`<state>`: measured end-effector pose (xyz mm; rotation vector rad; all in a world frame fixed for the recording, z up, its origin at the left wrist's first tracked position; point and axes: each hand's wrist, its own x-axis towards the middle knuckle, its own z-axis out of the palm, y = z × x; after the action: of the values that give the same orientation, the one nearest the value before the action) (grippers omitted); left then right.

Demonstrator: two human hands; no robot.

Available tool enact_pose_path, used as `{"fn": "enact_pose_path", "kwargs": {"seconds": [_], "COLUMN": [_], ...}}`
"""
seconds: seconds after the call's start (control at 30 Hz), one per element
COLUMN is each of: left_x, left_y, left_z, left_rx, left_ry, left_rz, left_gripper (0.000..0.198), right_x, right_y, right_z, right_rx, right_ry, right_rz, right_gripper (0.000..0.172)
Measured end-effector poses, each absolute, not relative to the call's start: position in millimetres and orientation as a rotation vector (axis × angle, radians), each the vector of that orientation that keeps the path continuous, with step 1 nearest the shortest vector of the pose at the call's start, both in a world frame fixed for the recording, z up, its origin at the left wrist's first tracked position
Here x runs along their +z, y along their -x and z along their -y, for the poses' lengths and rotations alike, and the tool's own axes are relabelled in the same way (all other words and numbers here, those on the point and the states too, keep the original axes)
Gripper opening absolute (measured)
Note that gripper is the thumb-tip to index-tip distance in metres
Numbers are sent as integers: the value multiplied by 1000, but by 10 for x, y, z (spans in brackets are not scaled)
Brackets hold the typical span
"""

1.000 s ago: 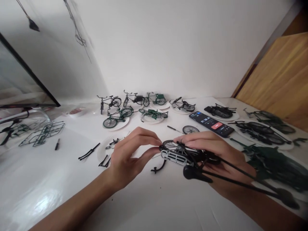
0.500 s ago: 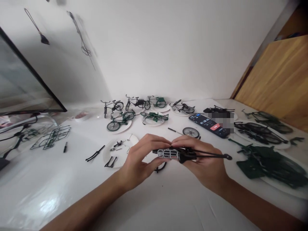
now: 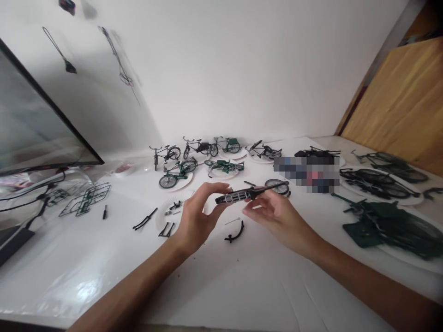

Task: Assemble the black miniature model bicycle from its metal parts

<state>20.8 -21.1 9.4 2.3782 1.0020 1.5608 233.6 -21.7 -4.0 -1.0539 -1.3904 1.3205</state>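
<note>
A partly built black toy bicycle point(image 3: 238, 196) with a silver rear rack hangs above the white table point(image 3: 221, 281), lying flat between both hands. My left hand point(image 3: 197, 216) pinches its rack end with thumb and fingertips. My right hand point(image 3: 273, 214) supports the other end with curled fingers under it. Below them on the table lie a curved black mudguard point(image 3: 234, 234) and a thin pin. A loose spoked wheel point(image 3: 277, 186) rests just behind my right hand.
Several finished small bicycles point(image 3: 180, 166) stand on paper plates at the back. A paper plate point(image 3: 169, 214) with small parts lies left of my hands. Green and black frame parts point(image 3: 384, 226) crowd the right side. A monitor point(image 3: 38, 124) and green racks point(image 3: 83, 199) sit at the left.
Both hands lifted the bicycle higher and away from me. My right hand's grip loosened to fingertips under the frame. The view tilted slightly.
</note>
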Motion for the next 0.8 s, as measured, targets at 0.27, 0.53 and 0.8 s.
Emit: {"fn": "enact_pose_path", "kwargs": {"seconds": [0.27,0.53,0.8], "left_x": [190,204,289], "left_y": [-82,-237,80], "left_z": [168,354,-24], "left_rx": [1636,1394,1171], "left_ry": [-2686,-2795,-2893], "left_rz": [-560,-468,-940], "left_gripper": [59,73,39], "right_x": [141,194,-35], "right_y": [-2487,-2596,-2559], "right_z": [121,209,-14], "right_rx": [2010,2317,1914], "right_ry": [772,593,836], "right_rz": [1292,1384,1102], "right_gripper": [47,41,21]}}
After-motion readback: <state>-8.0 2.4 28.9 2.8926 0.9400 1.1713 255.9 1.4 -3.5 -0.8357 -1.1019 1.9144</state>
